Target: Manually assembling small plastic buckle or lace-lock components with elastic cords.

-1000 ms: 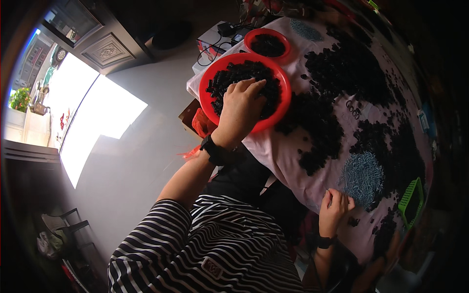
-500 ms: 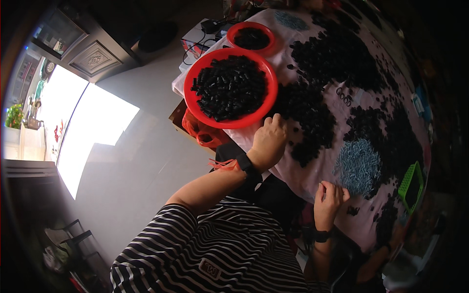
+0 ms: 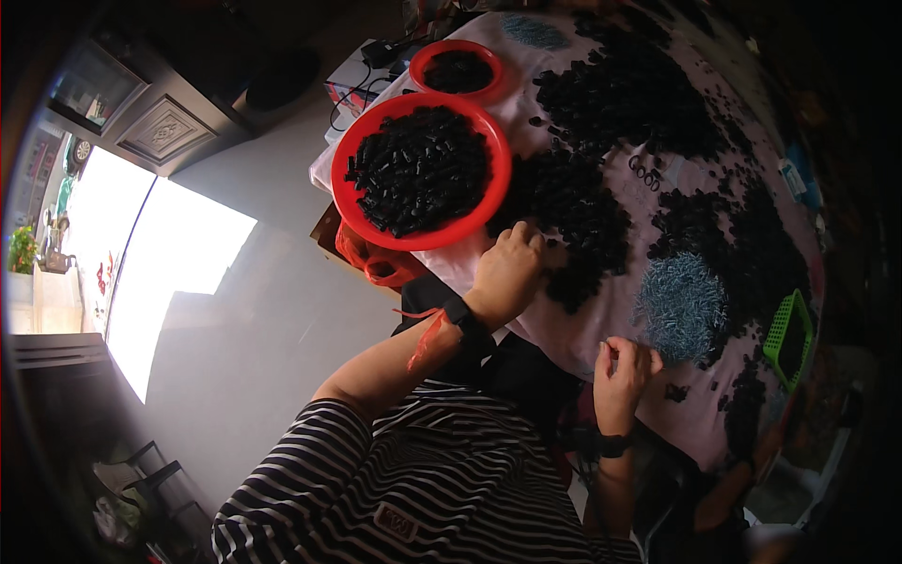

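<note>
L hand point(image 3: 510, 270) was loosely curled, cdn't tell if holding anything; loose black pcs point(image 3: 587, 226) at its 2 o'clock. R hand point(image 3: 623, 381) half-curled, grip unclear, blue bits point(image 3: 681, 305) at 1. Red bowl point(image 3: 470, 226), L hand's 11, was heaped w/ pcs; lots left on cloth point(image 3: 564, 338).

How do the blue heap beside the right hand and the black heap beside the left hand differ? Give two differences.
The blue heap is made of thin, slender pieces, while the black heap has chunkier ones. The blue heap is compact and roundish; the black heap sprawls irregularly. Both are loose piles of small pieces on the pink cloth.
</note>
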Demonstrator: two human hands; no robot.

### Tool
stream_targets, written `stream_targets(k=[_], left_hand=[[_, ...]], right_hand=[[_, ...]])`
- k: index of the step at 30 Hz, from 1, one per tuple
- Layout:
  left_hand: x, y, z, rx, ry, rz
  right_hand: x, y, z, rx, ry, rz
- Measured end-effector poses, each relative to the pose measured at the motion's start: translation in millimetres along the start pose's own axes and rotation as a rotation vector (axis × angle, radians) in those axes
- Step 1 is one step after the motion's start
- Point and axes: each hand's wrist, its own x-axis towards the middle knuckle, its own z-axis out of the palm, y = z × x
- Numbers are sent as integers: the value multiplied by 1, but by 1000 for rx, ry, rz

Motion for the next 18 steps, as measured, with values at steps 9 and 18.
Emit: stream_targets(k=[9, 18], left_hand=[[-15, 0, -2, -141, 35, -61], [-17, 11, 12, -253, -98, -109]], right_hand=[[17, -18, 5, 48, -69, -49], [48, -25, 37, -46, -161, -1]])
